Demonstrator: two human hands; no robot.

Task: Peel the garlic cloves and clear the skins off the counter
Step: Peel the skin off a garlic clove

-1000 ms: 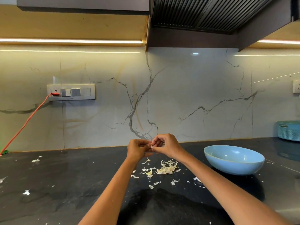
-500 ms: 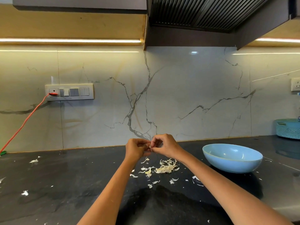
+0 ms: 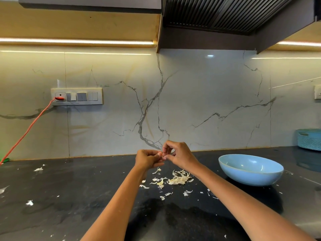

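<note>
1. I stand at a dark stone counter (image 3: 73, 192) with a pale veined backsplash (image 3: 199, 105) behind it.
2. My left hand (image 3: 148, 158) is curled tight, fingertips pinching something small that I take for a garlic clove, though it is mostly hidden.
3. My right hand (image 3: 178, 155) meets it, thumb and fingers pinched at the same spot, both raised above the counter.
4. A pile of garlic skins (image 3: 176, 179) lies just below my hands, with stray flakes scattered left and near.
5. A blue bowl (image 3: 250, 171) sits to the right; a teal basket (image 3: 310, 139) stands far right.
</note>
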